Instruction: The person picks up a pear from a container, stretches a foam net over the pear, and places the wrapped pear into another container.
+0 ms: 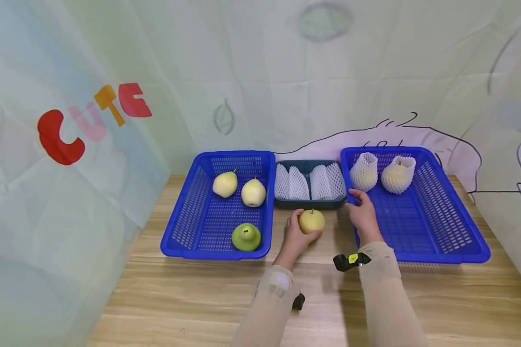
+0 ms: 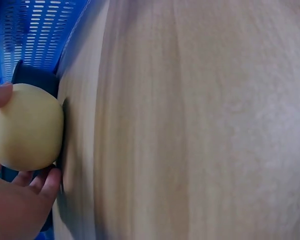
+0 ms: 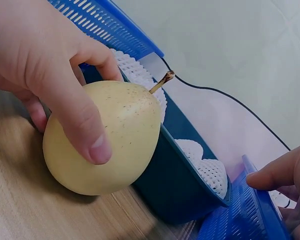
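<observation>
A yellow pear (image 1: 311, 221) with a short stem is held in my left hand (image 1: 298, 237) just in front of the dark green tray. The right wrist view shows the thumb pressed along the side of the pear (image 3: 107, 137), fingers round its far side. My right hand (image 1: 364, 214) is at the left rim of the right blue basket (image 1: 417, 231), holding nothing that I can see; whether it touches the rim I cannot tell. White foam net sleeves (image 1: 298, 183) stand in the dark green tray (image 1: 310, 204).
Two pears in foam nets (image 1: 398, 176) sit at the back of the right basket. In the left blue basket (image 1: 217, 254) lie two pale yellow pears (image 1: 253, 193) and a green pear (image 1: 246, 237). A printed cloth (image 1: 260, 96) hangs behind the wooden table (image 1: 182, 299).
</observation>
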A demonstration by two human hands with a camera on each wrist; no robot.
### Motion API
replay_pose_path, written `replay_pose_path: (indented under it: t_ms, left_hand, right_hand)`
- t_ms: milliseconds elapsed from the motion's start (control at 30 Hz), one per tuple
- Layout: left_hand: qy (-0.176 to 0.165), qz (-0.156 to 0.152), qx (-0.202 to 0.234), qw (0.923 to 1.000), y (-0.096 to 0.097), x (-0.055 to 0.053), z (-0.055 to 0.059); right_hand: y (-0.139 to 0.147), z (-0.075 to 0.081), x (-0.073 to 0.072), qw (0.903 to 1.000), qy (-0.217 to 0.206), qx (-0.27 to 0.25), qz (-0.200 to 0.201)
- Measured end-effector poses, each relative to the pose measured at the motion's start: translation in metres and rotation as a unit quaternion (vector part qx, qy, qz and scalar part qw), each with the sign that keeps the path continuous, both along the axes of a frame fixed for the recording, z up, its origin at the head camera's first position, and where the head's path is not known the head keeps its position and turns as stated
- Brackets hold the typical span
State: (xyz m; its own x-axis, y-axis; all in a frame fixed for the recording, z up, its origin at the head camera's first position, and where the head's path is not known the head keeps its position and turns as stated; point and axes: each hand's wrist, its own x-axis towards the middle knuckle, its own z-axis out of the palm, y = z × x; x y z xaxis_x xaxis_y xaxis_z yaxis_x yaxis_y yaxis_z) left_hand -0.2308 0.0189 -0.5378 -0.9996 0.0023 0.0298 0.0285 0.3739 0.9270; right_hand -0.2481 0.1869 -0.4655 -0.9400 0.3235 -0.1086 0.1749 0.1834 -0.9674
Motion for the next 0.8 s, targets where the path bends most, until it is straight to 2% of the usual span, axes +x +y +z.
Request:
replay_pose_path:
  t_ms: [167, 233, 300, 400, 433, 500, 533, 633, 733, 800]
  left_hand:
    - [-0.001, 0.002, -0.025, 0.9997, 0.0, 0.003, 0.006]
    - [0.02, 0.005, -0.028, 0.9994, -0.001, 0.006, 0.013]
    - [0.064, 0.01, -0.021, 0.9976, -0.005, 0.012, 0.025]
    - [0.173, 0.019, -0.032, 0.9842, -0.018, 0.021, 0.046]
    - [0.202, 0.023, -0.052, 0.9778, -0.024, 0.024, 0.052]
    - [0.237, 0.03, -0.123, 0.9633, -0.036, 0.028, 0.064]
    - [0.241, 0.033, -0.164, 0.956, -0.042, 0.029, 0.068]
    - [0.209, 0.028, -0.271, 0.9392, -0.056, 0.032, 0.075]
    - [0.174, 0.017, -0.323, 0.9301, -0.064, 0.034, 0.074]
    - [0.167, 0.014, -0.338, 0.9261, -0.067, 0.035, 0.071]
  right_hand:
    - [0.0, 0.001, 0.0, 1.0, -0.004, -0.001, 0.0]
    - [0.0, 0.001, 0.0, 1.0, -0.007, -0.001, 0.0]
    - [-0.001, 0.002, 0.0, 1.0, -0.007, -0.002, 0.001]
    - [-0.002, 0.003, 0.001, 1.0, -0.003, -0.002, 0.005]
    - [-0.002, 0.004, 0.001, 1.0, -0.001, -0.002, 0.005]
    - [-0.002, 0.005, 0.002, 1.0, 0.003, 0.001, 0.004]
    - [-0.002, 0.005, 0.002, 1.0, 0.004, 0.003, 0.003]
    - [-0.001, 0.005, 0.002, 1.0, 0.004, 0.009, 0.001]
    - [-0.001, 0.005, 0.003, 0.9999, 0.0, 0.014, 0.006]
    - [-0.001, 0.006, 0.004, 0.9983, -0.006, 0.052, 0.025]
